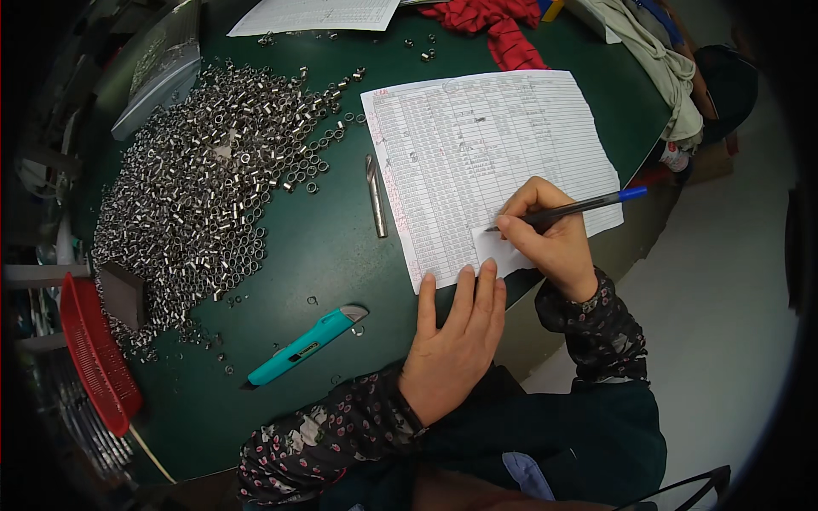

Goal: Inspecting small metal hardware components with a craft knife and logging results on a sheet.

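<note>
My right hand (550,243) grips a dark pen (588,205) with a blue end. The pen's tip meets a small white slip of paper (489,245) lying on a large printed sheet (503,145) full of rows and columns, with some handwritten marks. Flat on the sheet's lower edge rest the fingers of my left hand (452,349), spread and holding nothing, beside the slip. Left of the sheet lies a metal drill bit or end mill (377,198). A teal utility knife (302,347) is on the green table to the left of my left hand.
A big heap of small metal rings (196,196) covers the table's left side, with a clear plastic bag (162,81) behind it. A grey block (123,294) and a red basket (94,358) stand at the left. Red cloth (511,43) and another paper (315,15) lie at the back.
</note>
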A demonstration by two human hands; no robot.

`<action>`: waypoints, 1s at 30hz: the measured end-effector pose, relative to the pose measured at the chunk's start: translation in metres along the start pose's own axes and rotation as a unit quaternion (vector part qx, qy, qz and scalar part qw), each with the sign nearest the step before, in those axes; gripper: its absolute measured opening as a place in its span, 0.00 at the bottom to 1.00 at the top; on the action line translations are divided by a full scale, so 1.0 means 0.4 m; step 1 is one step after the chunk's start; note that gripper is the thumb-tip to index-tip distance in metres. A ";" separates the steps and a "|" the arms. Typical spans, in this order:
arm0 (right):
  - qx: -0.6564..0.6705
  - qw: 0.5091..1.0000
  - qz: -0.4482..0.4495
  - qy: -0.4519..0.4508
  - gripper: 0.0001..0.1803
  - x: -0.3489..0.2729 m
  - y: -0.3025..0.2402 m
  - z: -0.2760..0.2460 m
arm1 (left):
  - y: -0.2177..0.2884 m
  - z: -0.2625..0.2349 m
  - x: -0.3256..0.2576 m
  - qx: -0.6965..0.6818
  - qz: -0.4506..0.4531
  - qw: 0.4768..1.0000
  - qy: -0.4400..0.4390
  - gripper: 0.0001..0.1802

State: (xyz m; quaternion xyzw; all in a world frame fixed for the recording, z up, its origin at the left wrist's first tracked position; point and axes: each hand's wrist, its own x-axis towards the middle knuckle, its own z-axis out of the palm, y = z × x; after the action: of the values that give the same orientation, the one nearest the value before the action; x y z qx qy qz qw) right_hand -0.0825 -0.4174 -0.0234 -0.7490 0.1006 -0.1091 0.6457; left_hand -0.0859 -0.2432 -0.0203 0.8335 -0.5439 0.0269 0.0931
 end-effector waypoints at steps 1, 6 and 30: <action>0.000 1.000 0.002 0.000 0.06 0.001 0.002 -0.003 | 0.001 0.001 0.000 0.002 0.000 1.000 0.006 0.29; -0.064 0.997 -0.013 -0.031 0.05 0.002 0.004 -0.008 | 0.000 -0.007 0.000 -0.009 0.001 1.000 -0.008 0.29; -0.121 0.992 -0.015 -0.043 0.05 0.010 -0.008 0.008 | 0.000 -0.006 -0.002 -0.024 -0.002 1.000 -0.009 0.30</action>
State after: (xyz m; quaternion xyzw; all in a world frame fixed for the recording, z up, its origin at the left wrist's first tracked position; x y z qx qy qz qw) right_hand -0.0778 -0.4150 -0.0206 -0.8269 0.0741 -0.0731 0.5526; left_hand -0.0860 -0.2421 -0.0182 0.8326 -0.5433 0.0062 0.1079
